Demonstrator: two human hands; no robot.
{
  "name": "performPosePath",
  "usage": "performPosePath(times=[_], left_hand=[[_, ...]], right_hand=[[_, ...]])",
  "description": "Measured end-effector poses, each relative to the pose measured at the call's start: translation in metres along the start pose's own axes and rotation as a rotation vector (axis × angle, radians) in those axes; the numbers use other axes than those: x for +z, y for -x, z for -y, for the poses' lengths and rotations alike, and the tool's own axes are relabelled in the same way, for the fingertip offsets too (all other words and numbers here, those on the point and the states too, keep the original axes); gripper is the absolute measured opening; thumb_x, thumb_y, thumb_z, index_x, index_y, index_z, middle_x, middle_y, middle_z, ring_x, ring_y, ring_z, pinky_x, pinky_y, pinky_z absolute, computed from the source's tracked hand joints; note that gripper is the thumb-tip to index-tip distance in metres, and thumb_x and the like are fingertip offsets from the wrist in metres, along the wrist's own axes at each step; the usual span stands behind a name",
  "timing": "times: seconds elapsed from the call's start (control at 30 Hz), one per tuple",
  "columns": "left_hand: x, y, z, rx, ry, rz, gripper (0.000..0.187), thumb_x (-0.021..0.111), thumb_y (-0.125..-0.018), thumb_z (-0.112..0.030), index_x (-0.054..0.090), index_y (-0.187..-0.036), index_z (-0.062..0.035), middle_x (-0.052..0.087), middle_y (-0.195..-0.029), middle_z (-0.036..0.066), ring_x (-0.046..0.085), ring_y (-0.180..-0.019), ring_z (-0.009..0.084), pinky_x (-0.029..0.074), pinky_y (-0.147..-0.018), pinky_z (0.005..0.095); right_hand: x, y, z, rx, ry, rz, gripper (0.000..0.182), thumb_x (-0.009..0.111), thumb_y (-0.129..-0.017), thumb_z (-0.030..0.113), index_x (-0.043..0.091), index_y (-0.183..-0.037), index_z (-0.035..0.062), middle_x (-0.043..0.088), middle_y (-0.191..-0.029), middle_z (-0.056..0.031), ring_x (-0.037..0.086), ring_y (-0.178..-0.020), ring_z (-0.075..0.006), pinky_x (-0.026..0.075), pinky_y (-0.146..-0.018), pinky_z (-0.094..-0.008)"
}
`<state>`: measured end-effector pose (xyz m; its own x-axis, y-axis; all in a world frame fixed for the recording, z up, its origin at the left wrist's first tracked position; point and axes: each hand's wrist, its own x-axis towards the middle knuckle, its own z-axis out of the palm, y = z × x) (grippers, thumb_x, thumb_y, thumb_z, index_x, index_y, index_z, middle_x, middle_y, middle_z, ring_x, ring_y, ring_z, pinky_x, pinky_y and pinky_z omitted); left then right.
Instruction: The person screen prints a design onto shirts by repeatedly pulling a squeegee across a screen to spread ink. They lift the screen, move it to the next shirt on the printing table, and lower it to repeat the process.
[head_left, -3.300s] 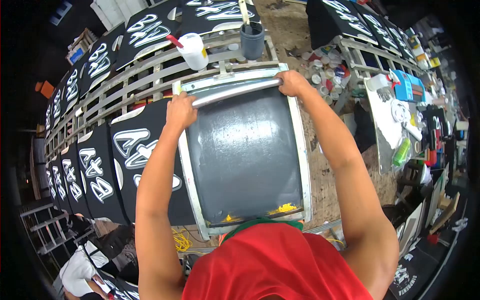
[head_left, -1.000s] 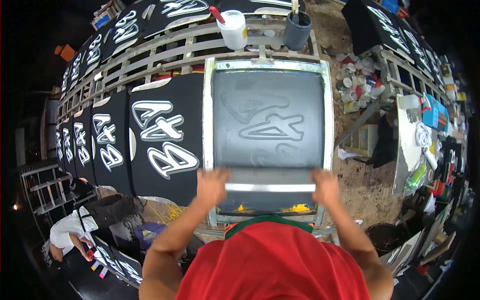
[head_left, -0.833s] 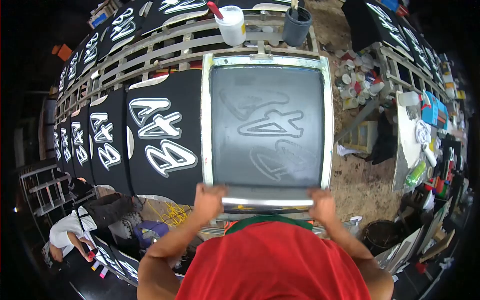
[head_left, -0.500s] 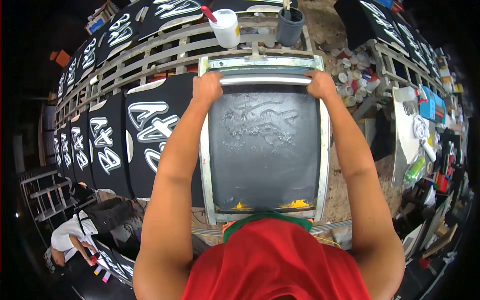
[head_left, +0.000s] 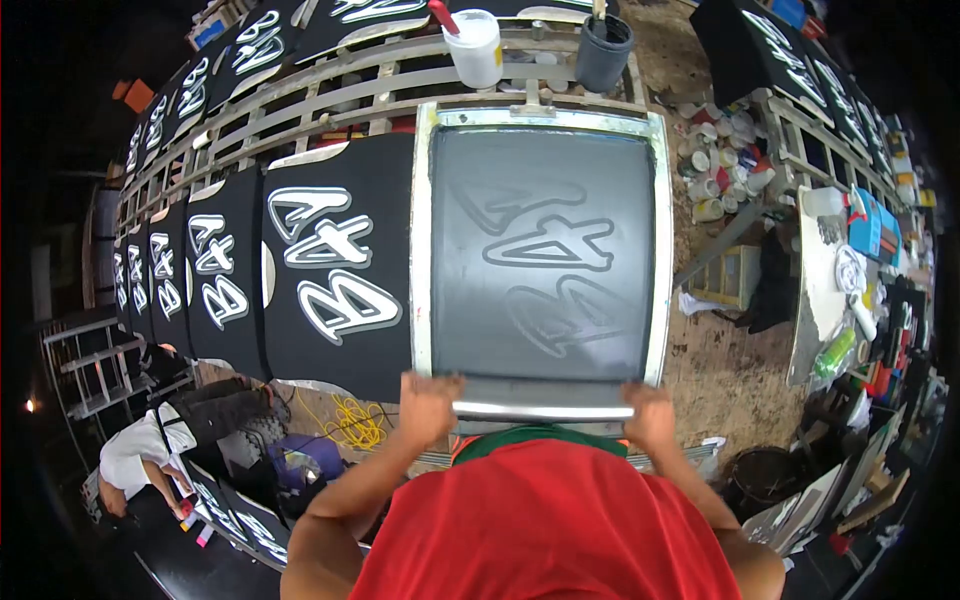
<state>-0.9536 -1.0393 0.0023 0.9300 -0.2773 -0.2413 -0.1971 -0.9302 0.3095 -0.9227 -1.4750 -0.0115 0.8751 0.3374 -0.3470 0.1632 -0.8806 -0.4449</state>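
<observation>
A squeegee with a shiny metal bar (head_left: 543, 410) lies across the near end of a screen frame (head_left: 661, 250). My left hand (head_left: 430, 408) is closed round its left end, and my right hand (head_left: 648, 412) grips the right end. Beyond them, the grey mesh (head_left: 545, 180) shows outlined lettering under a smooth film. Left of the frame lies a black fabric panel (head_left: 385, 185) with white, grey-edged letters. The squeegee's lower edge and the fingertips are partly hidden or blurred.
A white tub (head_left: 474, 55) with a red handle and a dark tub (head_left: 604, 60) stand behind the frame on metal rails (head_left: 385, 85). More printed panels line the left. A person in a white shirt (head_left: 140, 455) bends at lower left. Cups (head_left: 715, 165) lie to the right.
Both hands have pulled the squeegee from the frame's far end to its near end. The rough dark ink on the mesh is now spread smooth, and the lettering shows.
</observation>
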Motion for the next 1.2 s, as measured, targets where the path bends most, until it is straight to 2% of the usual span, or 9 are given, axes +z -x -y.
performPosePath(times=[0.1,0.13,0.33,0.47,0.53,0.63,0.83,1.0,1.2], left_hand=[[-0.041,-0.115,0.026,-0.084,-0.181,0.053,0.048,0.064,-0.072,-0.004,0.071,-0.120,-0.0121,0.075,-0.114,0.006,0.071,-0.102,0.0219,0.037,-0.099,0.0502],[-0.040,-0.156,0.051,0.023,-0.149,-0.195,0.048,0.064,-0.074,-0.003,0.071,-0.120,-0.0129,0.075,-0.110,0.007,0.072,-0.098,0.0236,0.036,-0.101,0.0501],[-0.099,-0.353,0.109,-0.016,-0.245,-0.431,0.035,0.064,-0.078,-0.008,0.077,-0.109,-0.0173,0.076,-0.102,0.008,0.073,-0.093,0.0265,0.047,-0.092,0.0444],[-0.106,-0.339,0.097,-0.117,-0.245,-0.242,0.039,0.063,-0.080,-0.013,0.075,-0.116,-0.0181,0.075,-0.109,0.010,0.072,-0.094,0.0292,0.045,-0.096,0.0494],[-0.080,-0.268,0.078,-0.046,-0.275,-0.164,0.044,0.068,-0.076,-0.016,0.072,-0.120,-0.0169,0.073,-0.109,0.009,0.072,-0.092,0.0291,0.043,-0.095,0.0552],[-0.044,-0.147,0.038,-0.032,-0.221,-0.047,0.052,0.073,-0.068,-0.013,0.071,-0.120,-0.0160,0.071,-0.105,0.005,0.070,-0.092,0.0256,0.042,-0.093,0.0529],[0.006,0.010,-0.001,0.000,0.011,-0.002,0.047,0.069,-0.066,-0.009,0.073,-0.113,-0.0130,0.073,-0.111,0.003,0.070,-0.096,0.0180,0.038,-0.091,0.0451],[-0.039,-0.117,0.030,-0.062,-0.176,0.016,0.054,0.070,-0.069,-0.007,0.068,-0.123,-0.0136,0.073,-0.106,0.007,0.070,-0.101,0.0220,0.036,-0.102,0.0528],[-0.087,-0.341,0.108,-0.064,-0.176,-0.380,0.041,0.067,-0.073,-0.005,0.075,-0.112,-0.0147,0.075,-0.106,0.008,0.071,-0.099,0.0266,0.043,-0.095,0.0472]], right_hand=[[-0.046,-0.108,0.004,-0.019,0.070,-0.163,0.048,0.068,-0.074,0.005,0.070,-0.121,0.0056,0.070,-0.122,-0.0157,0.067,-0.112,-0.0331,0.039,-0.113,-0.0557],[-0.059,-0.158,-0.005,-0.043,0.148,-0.191,0.044,0.067,-0.075,0.005,0.071,-0.119,0.0054,0.072,-0.117,-0.0153,0.067,-0.110,-0.0332,0.040,-0.112,-0.0552],[-0.153,-0.369,-0.007,0.025,0.158,-0.387,0.038,0.063,-0.075,0.008,0.075,-0.111,0.0084,0.072,-0.106,-0.0235,0.069,-0.100,-0.0396,0.054,-0.097,-0.0463],[-0.151,-0.366,-0.021,0.023,0.246,-0.313,0.037,0.063,-0.075,0.012,0.075,-0.110,0.0092,0.072,-0.107,-0.0236,0.069,-0.103,-0.0386,0.056,-0.093,-0.0440],[-0.132,-0.290,-0.009,0.107,0.172,-0.136,0.036,0.063,-0.074,0.013,0.077,-0.107,0.0106,0.073,-0.108,-0.0212,0.070,-0.103,-0.0383,0.052,-0.100,-0.0462],[-0.071,-0.162,-0.005,0.064,0.163,-0.087,0.043,0.064,-0.071,0.010,0.075,-0.113,0.0121,0.073,-0.106,-0.0150,0.069,-0.103,-0.0350,0.036,-0.112,-0.0633],[-0.003,0.011,0.014,0.097,0.137,0.072,0.048,0.068,-0.074,0.015,0.072,-0.121,0.0134,0.070,-0.124,-0.0107,0.064,-0.118,-0.0295,0.030,-0.115,-0.0667],[-0.038,-0.120,-0.005,0.023,0.063,-0.227,0.045,0.063,-0.072,0.002,0.072,-0.116,0.0049,0.074,-0.113,-0.0166,0.068,-0.110,-0.0348,0.032,-0.116,-0.0629],[-0.134,-0.363,-0.022,-0.019,0.169,-0.405,0.040,0.060,-0.075,0.005,0.077,-0.111,0.0109,0.072,-0.116,-0.0171,0.068,-0.108,-0.0352,0.045,-0.107,-0.0534]])
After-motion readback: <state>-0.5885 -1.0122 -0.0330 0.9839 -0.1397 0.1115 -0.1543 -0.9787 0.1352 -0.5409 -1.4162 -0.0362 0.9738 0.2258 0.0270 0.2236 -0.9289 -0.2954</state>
